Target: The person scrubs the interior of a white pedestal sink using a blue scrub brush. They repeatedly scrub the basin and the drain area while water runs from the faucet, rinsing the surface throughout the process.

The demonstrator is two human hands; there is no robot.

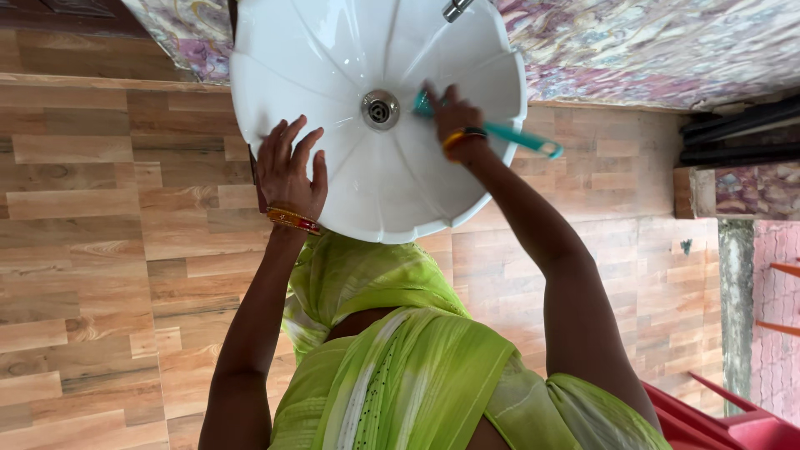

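White ceramic basin (350,167) sits at 12 o'clock, looking mostly clean; right hand (454,121) clasps a teal brush (521,140) beside the drain (379,110), while left hand (290,171) rests flat, fingers spread, on the rim.

A white scalloped sink (350,50) fills the top of the head view, its metal drain (379,110) at the centre and a bit of chrome tap (455,8) at the upper edge. The left hand (292,171) lies flat with fingers spread on the basin's rim. The right hand (452,121) grips a teal-handled brush (521,138) inside the bowl, just beside the drain. Below is wood-look tile floor (83,250), with something red plastic (717,421) in the lower right corner.
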